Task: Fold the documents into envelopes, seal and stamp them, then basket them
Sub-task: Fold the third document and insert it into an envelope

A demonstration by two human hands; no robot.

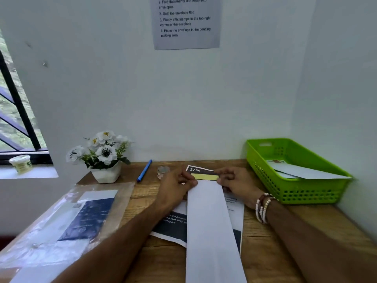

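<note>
A long white envelope (212,225) lies lengthwise on the wooden desk (265,252), its far end showing a yellow adhesive strip (205,176) on the flap. My left hand (175,186) pinches the envelope's far left corner. My right hand (236,182) pinches the far right corner. Under the envelope lies a printed document (173,225) with dark panels; its far edge, marked 2720, shows beyond the flap. A green basket (318,193) at the right holds sealed envelopes (306,171).
A plastic sleeve with more papers (67,223) covers the desk's left side. A white flower pot (106,172), a blue pen (144,170) and a small tape roll (163,172) stand along the back wall. An instruction sheet (185,23) hangs above.
</note>
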